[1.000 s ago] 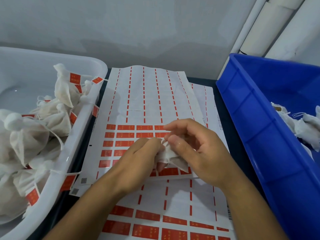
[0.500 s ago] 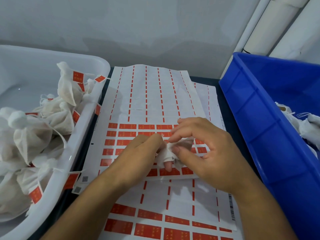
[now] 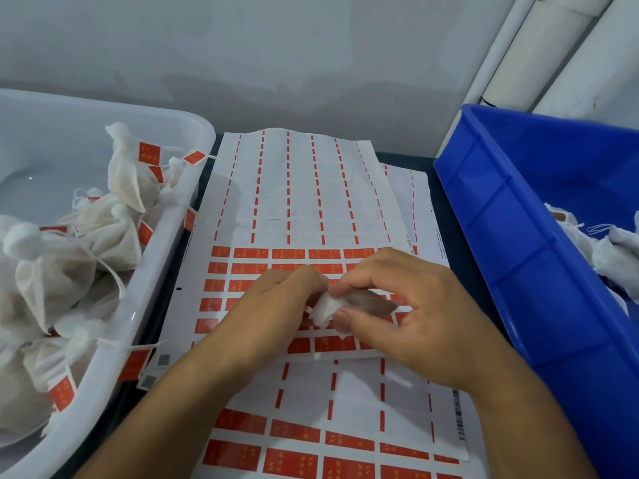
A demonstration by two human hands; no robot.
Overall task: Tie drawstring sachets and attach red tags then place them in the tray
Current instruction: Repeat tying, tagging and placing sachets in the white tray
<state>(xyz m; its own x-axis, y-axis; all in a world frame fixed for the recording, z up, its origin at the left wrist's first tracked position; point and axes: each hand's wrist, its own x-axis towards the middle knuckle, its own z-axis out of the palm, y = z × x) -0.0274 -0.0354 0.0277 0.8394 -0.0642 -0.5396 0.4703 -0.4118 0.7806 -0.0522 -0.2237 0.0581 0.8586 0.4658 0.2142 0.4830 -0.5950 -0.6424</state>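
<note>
A small white sachet point(image 3: 325, 311) of soft, crumpled gauze-like cloth sat between the two hands, above the middle of the label sheets point(image 3: 304, 202), slightly right of the picture's centre. The left hand point(image 3: 276, 305) came in from seven o'clock with its fingers curled onto the sachet's left end. The right hand point(image 3: 401, 305) came in from five o'clock; its thumb and bent fingers pinched the sachet's right part, and one finger there was smeared by motion. No drawstring could be made out in the grip.

Compared with half a second before, the right hand's fingers had folded further down over the cloth, so less of the sachet showed, while the left hand had kept its place and hold.

At nine o'clock the white tray point(image 3: 166, 271) held a heap of tied sachets point(image 3: 86, 243) carrying red tags point(image 3: 149, 153). At three o'clock the blue bin point(image 3: 518, 257) held untagged white sachets point(image 3: 612, 257) against its right edge.

The sheets bore rows of red stickers point(image 3: 287, 253) with small pale marks too blurred to read, red dashes where stickers were peeled off, small square codes near seven o'clock, a barcode point(image 3: 458, 416) near four o'clock, and a printed number on the right margin that appeared to read "1458-56", though not surely.
</note>
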